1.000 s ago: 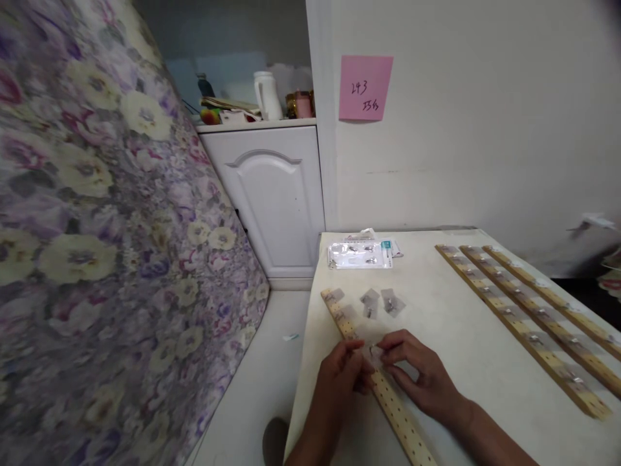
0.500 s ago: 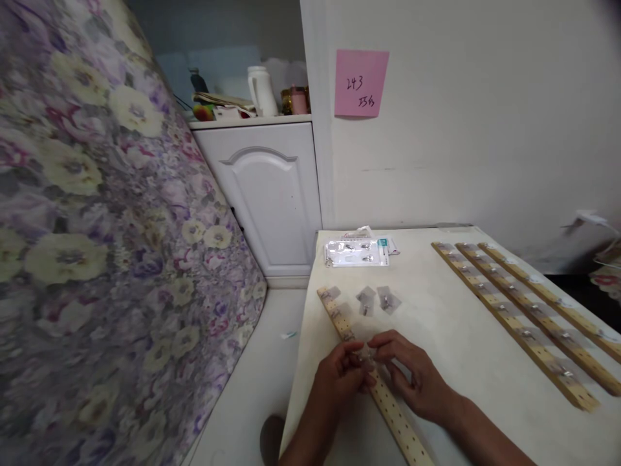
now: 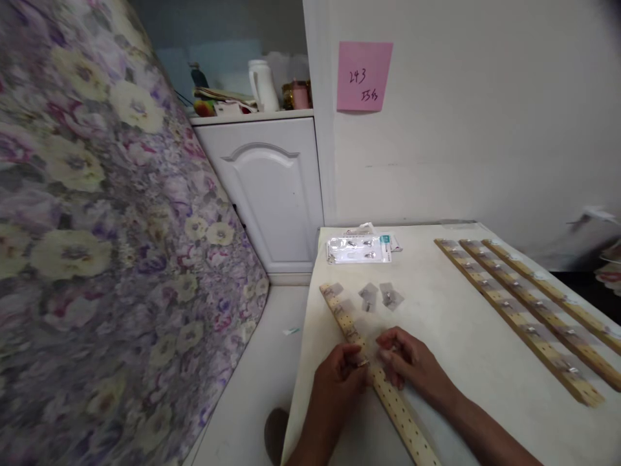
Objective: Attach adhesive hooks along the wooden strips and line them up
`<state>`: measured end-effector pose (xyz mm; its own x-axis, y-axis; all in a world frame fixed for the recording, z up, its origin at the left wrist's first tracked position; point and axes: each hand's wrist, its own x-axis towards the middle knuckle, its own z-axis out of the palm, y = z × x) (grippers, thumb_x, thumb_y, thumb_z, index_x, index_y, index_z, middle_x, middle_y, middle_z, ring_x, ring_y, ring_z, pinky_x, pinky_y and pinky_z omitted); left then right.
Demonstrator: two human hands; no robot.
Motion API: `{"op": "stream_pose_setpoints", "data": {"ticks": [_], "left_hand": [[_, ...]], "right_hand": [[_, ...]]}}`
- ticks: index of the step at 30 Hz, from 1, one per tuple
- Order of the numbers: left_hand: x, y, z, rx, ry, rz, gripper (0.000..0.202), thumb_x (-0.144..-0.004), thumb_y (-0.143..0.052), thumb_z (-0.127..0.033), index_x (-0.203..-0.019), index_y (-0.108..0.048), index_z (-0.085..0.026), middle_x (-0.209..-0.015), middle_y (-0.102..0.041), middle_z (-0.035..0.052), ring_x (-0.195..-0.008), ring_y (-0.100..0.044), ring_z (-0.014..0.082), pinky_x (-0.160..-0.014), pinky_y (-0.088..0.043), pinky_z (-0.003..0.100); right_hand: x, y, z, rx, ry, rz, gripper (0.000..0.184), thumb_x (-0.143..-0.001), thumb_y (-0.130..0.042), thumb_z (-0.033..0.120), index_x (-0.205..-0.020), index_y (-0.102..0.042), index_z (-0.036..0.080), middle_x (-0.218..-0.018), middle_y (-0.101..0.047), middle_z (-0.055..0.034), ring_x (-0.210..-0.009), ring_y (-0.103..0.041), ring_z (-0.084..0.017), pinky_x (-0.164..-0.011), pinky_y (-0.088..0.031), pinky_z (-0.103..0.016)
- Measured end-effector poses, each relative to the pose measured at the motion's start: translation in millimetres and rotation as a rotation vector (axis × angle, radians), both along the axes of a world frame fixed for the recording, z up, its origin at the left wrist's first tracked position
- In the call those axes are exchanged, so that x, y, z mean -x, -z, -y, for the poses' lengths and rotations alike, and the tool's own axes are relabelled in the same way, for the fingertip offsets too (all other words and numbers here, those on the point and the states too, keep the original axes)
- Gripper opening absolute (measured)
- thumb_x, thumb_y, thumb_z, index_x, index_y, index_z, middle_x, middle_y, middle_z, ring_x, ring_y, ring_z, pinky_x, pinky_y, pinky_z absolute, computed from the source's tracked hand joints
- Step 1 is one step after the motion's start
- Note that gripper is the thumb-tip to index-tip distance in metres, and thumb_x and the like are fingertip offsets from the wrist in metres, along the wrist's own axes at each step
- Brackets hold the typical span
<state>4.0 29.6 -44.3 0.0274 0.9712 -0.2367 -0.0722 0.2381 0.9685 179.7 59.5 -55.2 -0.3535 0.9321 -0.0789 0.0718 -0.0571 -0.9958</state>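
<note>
A pale wooden strip with rows of holes (image 3: 400,414) lies slantwise on the table beneath both hands. Clear squares with small metal hooks sit along its far end. My left hand (image 3: 339,378) is closed over the strip, thumb and forefinger pinching a small metal hook (image 3: 363,364). Just right of it, my right hand (image 3: 412,366) is closed too, its fingertips on a thin clear plastic square (image 3: 374,357) whose edges are hard to make out. Beyond the hands lie two loose clear hook squares, one on the left (image 3: 369,296) and one on the right (image 3: 391,296).
Three wooden strips with clear hook squares, the nearest being the left strip (image 3: 514,317), lie on the table's right side. Opened clear packaging (image 3: 359,249) rests near the wall. A floral curtain (image 3: 121,259) hangs left; a white cabinet (image 3: 266,194) stands behind.
My fingertips have drawn slightly apart, and the metal hook now shows at the left fingertips. The whole view has shifted a little; the strips and loose squares stay in place.
</note>
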Motion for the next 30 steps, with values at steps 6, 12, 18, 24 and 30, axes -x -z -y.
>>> {"op": "stream_pose_setpoints", "data": {"ticks": [6, 12, 18, 24, 30], "left_hand": [[1, -5.6, 6, -0.06, 0.04, -0.229, 0.034, -0.071, -0.057, -0.019, -0.104, -0.055, -0.017, -0.076, -0.06, -0.0017, -0.065, -0.058, 0.0126, -0.063, -0.046, 0.025], [8, -7.4, 13, -0.132, 0.056, -0.578, 0.023, -0.076, -0.05, -0.017, -0.098, -0.058, -0.019, -0.077, -0.061, -0.0007, -0.071, -0.058, 0.0145, -0.069, -0.045, 0.027], [7, 4.8, 17, -0.284, 0.124, -0.731, 0.03, -0.083, -0.041, -0.015, -0.105, -0.061, -0.019, -0.094, -0.064, 0.0055, -0.088, -0.06, 0.0169, -0.08, -0.046, 0.03], [9, 10.4, 17, -0.316, 0.181, -0.854, 0.036, -0.087, -0.037, -0.017, -0.113, -0.061, -0.021, -0.099, -0.064, 0.0071, -0.092, -0.061, 0.0181, -0.084, -0.048, 0.032], [8, 3.9, 17, -0.297, 0.228, -0.896, 0.041, -0.087, -0.034, -0.014, -0.117, -0.061, -0.022, -0.104, -0.064, 0.0074, -0.097, -0.061, 0.0182, -0.088, -0.048, 0.031]], "right_hand": [[9, 14.1, -2, 0.147, 0.02, -0.143, 0.025, -0.074, -0.067, 0.036, -0.081, -0.05, 0.02, -0.051, -0.053, 0.0088, -0.036, -0.045, -0.005, -0.037, -0.035, -0.017], [5, 19.8, -9, 0.152, 0.051, -0.095, 0.019, -0.073, -0.065, 0.03, -0.079, -0.05, 0.02, -0.049, -0.05, 0.0104, -0.034, -0.042, -0.004, -0.035, -0.03, -0.017], [8, 24.7, -10, 0.12, 0.052, -0.024, 0.013, -0.078, -0.059, 0.03, -0.081, -0.051, 0.02, -0.049, -0.047, 0.0107, -0.034, -0.04, -0.004, -0.035, -0.029, -0.017], [9, 24.3, -8, 0.118, 0.084, 0.036, 0.011, -0.079, -0.057, 0.028, -0.082, -0.051, 0.02, -0.053, -0.047, 0.0102, -0.035, -0.042, -0.004, -0.035, -0.031, -0.017], [10, 22.8, -8, 0.145, 0.1, 0.031, 0.011, -0.077, -0.056, 0.027, -0.082, -0.049, 0.021, -0.05, -0.046, 0.0113, -0.033, -0.043, -0.005, -0.035, -0.031, -0.017]]}}
